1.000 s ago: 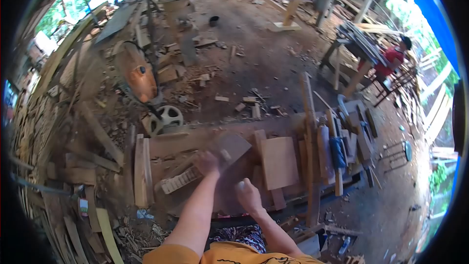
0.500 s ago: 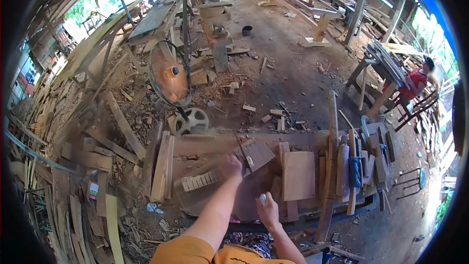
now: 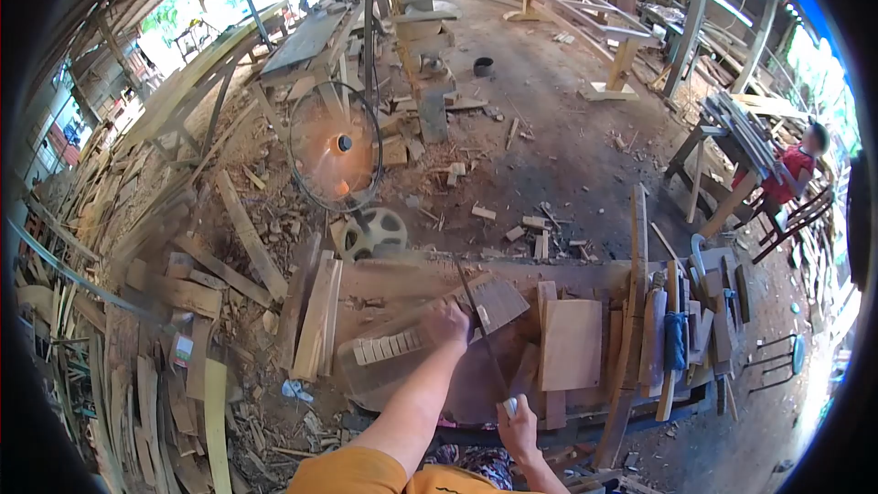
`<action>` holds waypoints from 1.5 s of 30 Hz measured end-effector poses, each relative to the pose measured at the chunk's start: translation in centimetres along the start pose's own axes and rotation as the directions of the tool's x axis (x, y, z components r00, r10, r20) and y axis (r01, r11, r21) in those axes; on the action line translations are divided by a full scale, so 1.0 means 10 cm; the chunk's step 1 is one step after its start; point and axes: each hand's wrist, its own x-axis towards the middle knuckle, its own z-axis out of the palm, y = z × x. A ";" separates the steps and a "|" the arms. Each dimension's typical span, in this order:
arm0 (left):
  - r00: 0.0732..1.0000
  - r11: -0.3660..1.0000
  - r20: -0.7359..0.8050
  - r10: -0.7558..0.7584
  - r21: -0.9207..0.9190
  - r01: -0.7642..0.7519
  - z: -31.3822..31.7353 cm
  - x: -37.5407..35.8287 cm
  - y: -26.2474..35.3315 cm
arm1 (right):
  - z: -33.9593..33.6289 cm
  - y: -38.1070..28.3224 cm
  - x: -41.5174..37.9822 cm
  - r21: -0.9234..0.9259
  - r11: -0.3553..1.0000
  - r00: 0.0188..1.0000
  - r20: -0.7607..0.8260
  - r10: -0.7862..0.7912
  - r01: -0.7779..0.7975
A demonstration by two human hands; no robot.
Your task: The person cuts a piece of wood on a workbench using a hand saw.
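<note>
In my right hand [image 3: 519, 430] is the pale handle of a long, thin handsaw [image 3: 491, 350], its dark blade pointing away from me across the bench. My left hand [image 3: 446, 322] presses down on a wooden board [image 3: 502, 301], fingers curled at its edge just left of the blade. The blade crosses this board, which lies at an angle. Left of my left hand, a row of small pale wooden blocks [image 3: 389, 346] shows along the same piece. All of it rests on a brown workbench [image 3: 393, 279].
A flat board [image 3: 571, 345] and upright planks [image 3: 631, 302] stand at the bench's right, with a blue cloth [image 3: 675, 340] among them. Beyond the bench is a pedestal fan [image 3: 337, 146]. A person in red [image 3: 794, 174] sits far right. Wood scraps [image 3: 247, 238] cover the left ground.
My right hand has drawn the saw back toward my body. The left hand keeps its place on the board. The whole view has shifted slightly.
</note>
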 end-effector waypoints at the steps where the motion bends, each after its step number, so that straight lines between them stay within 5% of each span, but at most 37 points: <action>1: 1.000 1.000 0.026 -0.005 -0.001 0.005 -0.01 -0.04 0.00 | -0.06 0.02 -0.11 -0.005 0.998 0.998 0.028 0.057 -0.056; 6: 0.990 0.998 0.131 -0.048 -0.040 0.054 0.14 -0.03 -0.06 | 0.23 -0.07 0.38 -0.030 0.999 1.000 -0.015 0.023 -0.023; 9: 0.998 0.997 0.054 -0.026 -0.073 0.030 0.22 -0.04 -0.07 | 0.25 -0.11 0.52 -0.040 0.997 0.997 -0.046 -0.061 0.059; 11: 0.993 1.000 0.119 -0.007 -0.008 0.008 -0.18 -0.02 0.05 | 0.17 -0.09 0.31 -0.049 0.995 0.995 -0.049 -0.087 0.085; 13: 0.982 0.988 -0.188 0.023 -0.145 -0.051 -0.07 -0.06 0.01 | 0.00 -0.03 0.00 0.016 1.000 1.000 -0.007 -0.018 0.018; 17: 0.979 0.991 -0.204 0.019 -0.126 -0.046 0.05 -0.05 -0.02 | 0.05 -0.08 0.10 -0.035 0.998 0.999 -0.005 0.045 -0.045; 19: 0.997 1.000 0.078 -0.003 -0.031 0.006 -0.01 -0.03 -0.01 | 0.17 -0.19 0.42 -0.023 0.999 0.999 -0.032 -0.030 0.029; 27: 0.998 1.000 0.066 0.003 -0.005 -0.003 -0.13 0.00 0.04 | 0.00 -0.05 -0.07 -0.011 1.000 1.000 -0.014 0.003 -0.003; 29: 0.992 0.994 -0.119 0.028 -0.105 -0.040 -0.14 -0.04 0.03 | 0.00 -0.06 -0.10 -0.015 0.999 0.999 -0.011 0.033 -0.033; 30: 0.992 1.000 0.128 0.008 -0.005 -0.007 -0.20 -0.01 0.03 | 0.03 -0.11 0.07 -0.016 1.000 1.000 -0.014 0.001 -0.001; 34: 0.965 0.996 0.257 -0.043 -0.061 0.061 -0.14 0.00 -0.01 | 0.41 -0.18 0.71 0.017 0.997 0.993 -0.092 -0.077 0.079; 39: 0.991 0.999 0.130 0.030 0.032 -0.034 0.05 -0.02 -0.06 | 0.19 -0.01 0.18 -0.020 0.998 0.996 -0.066 -0.056 0.055; 41: 0.987 0.998 -0.155 0.046 -0.042 -0.053 0.03 -0.03 -0.01 | 0.09 0.10 -0.13 0.014 1.000 1.000 -0.026 -0.001 0.002; 45: 0.997 0.998 -0.058 0.057 0.005 -0.056 0.05 -0.02 -0.04 | 0.25 -0.14 0.40 0.046 0.999 1.000 -0.026 0.004 -0.003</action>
